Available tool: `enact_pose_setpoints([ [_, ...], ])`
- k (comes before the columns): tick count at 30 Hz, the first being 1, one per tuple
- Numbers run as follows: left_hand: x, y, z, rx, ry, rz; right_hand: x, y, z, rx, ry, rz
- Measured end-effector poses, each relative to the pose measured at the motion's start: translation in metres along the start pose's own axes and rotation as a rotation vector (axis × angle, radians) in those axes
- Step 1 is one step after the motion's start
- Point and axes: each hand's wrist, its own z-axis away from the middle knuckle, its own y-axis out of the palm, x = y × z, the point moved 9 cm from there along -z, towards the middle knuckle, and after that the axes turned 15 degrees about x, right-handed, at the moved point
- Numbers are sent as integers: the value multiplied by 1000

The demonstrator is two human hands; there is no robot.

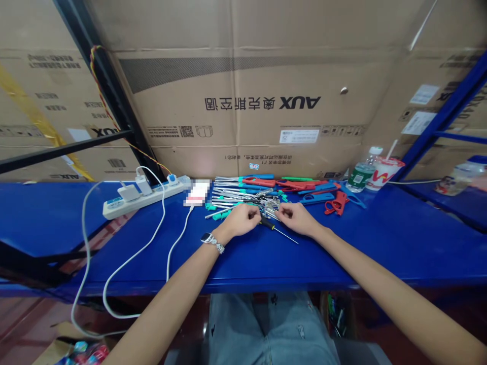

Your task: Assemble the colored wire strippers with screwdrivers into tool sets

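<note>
**Both hands drawn in at the small parts, screwdriver lying between them**

Left hand (243,220): thumb and fingers curled together at the near edge of the pile, beside the handle end of a screwdriver (268,223). Right hand (298,218): fingertips bunched in a pinch by a cluster of small parts (271,204). Grip, both hands: fingers drawn in; cannot tell whether either holds anything, the parts being too small and partly hidden.

Screwdriver lies on the worktop (388,243), dark handle toward the left hand, shaft slanting toward the person and to the right. Placing it there presumably keeps it within quick reach. Hands are close together, probably because pieces this small need fingertips from two sides.

Metal tubes (225,198) lie roughly parallel on the left of the pile, green pieces (220,215) among them. Red casings (335,205) and blue casings (318,197) lie mostly on the right, overlapping, at odd angles. Looks like a loose sorting by kind, though some red and blue mixes in with the tubes.

Power strip (148,196) and phone (198,192) sit to the left; bottle (359,175) and cup (383,174) stand upright at back right. Likely put there to leave elbow room.
</note>
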Motion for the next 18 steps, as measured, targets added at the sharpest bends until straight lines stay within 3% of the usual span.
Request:
enact_pose_setpoints([
  [18, 3, 0, -1, -9, -6, -11, 0, 3, -1, 27, 12, -23],
])
